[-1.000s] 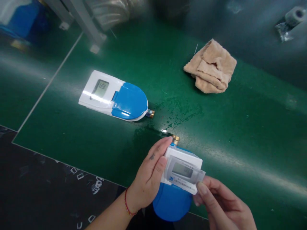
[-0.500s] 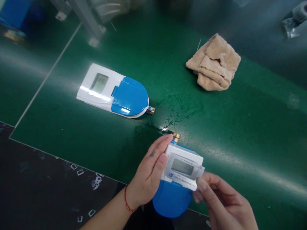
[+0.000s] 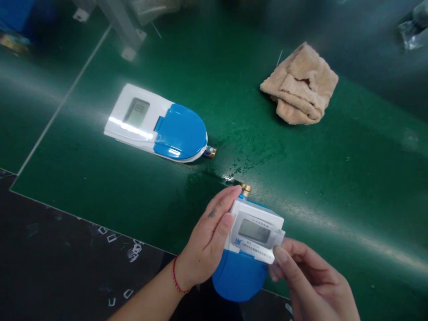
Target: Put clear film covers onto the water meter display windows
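Observation:
At the front edge of the green table is a blue and white water meter [image 3: 241, 275] with a small display and a brass fitting. My left hand [image 3: 210, 238] grips its left side, fingers along the top edge and thumb against the white face. A clear printed label [image 3: 277, 240] lies over the display and juts past the meter's right edge. Its lower right corner is pinched between the thumb and fingers of my right hand [image 3: 306, 276]. Farther back, a second water meter [image 3: 158, 125] lies face up, its blue cover shut and its brass end pointing right.
A folded tan cloth [image 3: 302, 87] lies at the back right. Water drops wet the green tabletop [image 3: 247, 151] between cloth and meters. Grey metal legs [image 3: 122, 31] stand at the back left. Several small frame-shaped scraps [image 3: 135, 250] litter the dark floor below the table.
The view has shifted slightly, so the far meter sits a little higher and more to the left. Both hands keep their hold on the near meter and its label.

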`<state>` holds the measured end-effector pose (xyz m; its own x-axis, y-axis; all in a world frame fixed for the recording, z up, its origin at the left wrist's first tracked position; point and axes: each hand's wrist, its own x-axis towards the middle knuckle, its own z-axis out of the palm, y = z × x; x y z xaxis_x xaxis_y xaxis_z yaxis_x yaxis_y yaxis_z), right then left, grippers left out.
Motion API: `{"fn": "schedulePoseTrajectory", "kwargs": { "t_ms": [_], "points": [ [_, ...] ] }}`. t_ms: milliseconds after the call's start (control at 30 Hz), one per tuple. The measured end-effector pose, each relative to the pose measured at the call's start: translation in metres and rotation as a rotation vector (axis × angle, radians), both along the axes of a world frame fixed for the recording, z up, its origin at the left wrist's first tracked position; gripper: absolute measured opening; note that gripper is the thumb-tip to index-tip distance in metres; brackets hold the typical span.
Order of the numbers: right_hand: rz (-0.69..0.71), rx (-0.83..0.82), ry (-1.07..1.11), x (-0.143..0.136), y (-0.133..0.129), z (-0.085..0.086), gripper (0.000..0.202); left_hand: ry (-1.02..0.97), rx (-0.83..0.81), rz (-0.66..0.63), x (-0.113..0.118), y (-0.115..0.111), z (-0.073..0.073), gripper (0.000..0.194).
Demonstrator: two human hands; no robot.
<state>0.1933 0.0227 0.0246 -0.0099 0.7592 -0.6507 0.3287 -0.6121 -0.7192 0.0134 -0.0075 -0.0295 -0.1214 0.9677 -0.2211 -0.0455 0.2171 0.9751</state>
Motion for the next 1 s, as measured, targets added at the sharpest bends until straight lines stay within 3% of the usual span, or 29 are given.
{"fn": "schedulePoseTrajectory", "kwargs": {
  "t_ms": [1000],
  "points": [
    [-0.016, -0.018, 0.016, -0.0032, 0.0040, 0.0027, 0.026, -0.054, -0.022, -0.001, -0.0017, -0.0017, -0.0018, 0.042]
  ]
}}
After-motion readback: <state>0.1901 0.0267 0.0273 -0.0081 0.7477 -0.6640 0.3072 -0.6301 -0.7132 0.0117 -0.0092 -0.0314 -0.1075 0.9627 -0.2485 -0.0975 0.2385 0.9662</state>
